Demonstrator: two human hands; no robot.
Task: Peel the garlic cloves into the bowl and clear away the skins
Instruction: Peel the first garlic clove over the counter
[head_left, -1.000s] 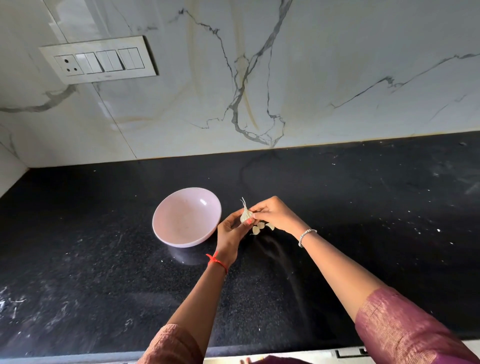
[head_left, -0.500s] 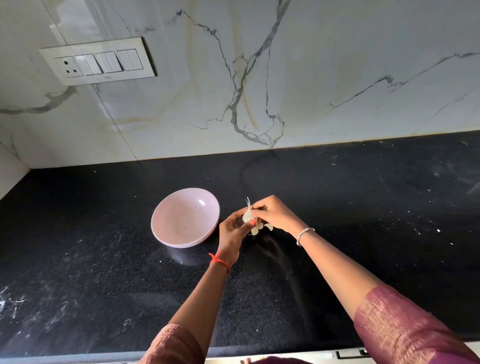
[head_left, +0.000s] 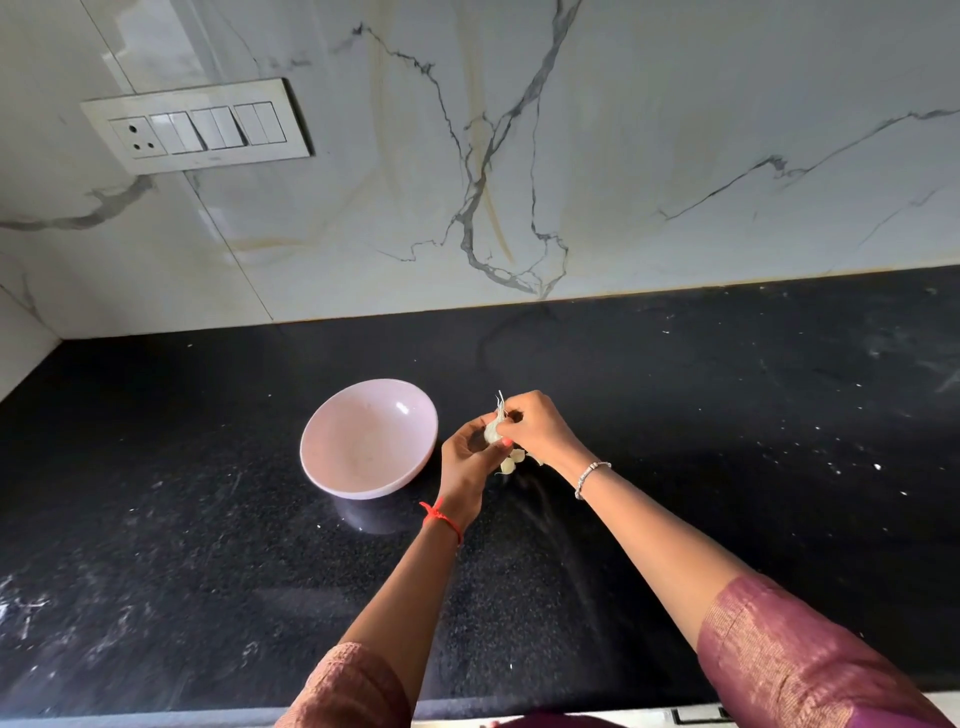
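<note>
Peeling is the step in hand, and by my judgement an early part of it: in the head view, the only one given, the pink bowl (head_left: 363, 441) stands on the black tabletop (head_left: 727, 415) just to the left of the hands, and nothing that I can make out lies in it. The garlic (head_left: 492, 428), a small pale piece with a wispy dry tip pointing up and away, is held above the tabletop between both hands, just beside the bowl's right rim. The left hand (head_left: 470, 462), a red thread at its wrist, comes up from below with the palm turned toward the camera, its fingers (head_left: 467, 431) curled round the garlic from the left. The right hand (head_left: 535, 428), a beaded bracelet at its wrist, reaches in from the right with knuckles up, its fingertips pinching the garlic near the top. Both forearms stretch forward from the near edge and meet at that one spot. A few pale bits (head_left: 511, 462) show just under the hands; whether they are loose skins on the tabletop or cloves hanging from the piece, I cannot tell. The next move likely calls for the right hand to pull skin or a clove free while the left holds firm, then to drop the bare clove into the bowl.
</note>
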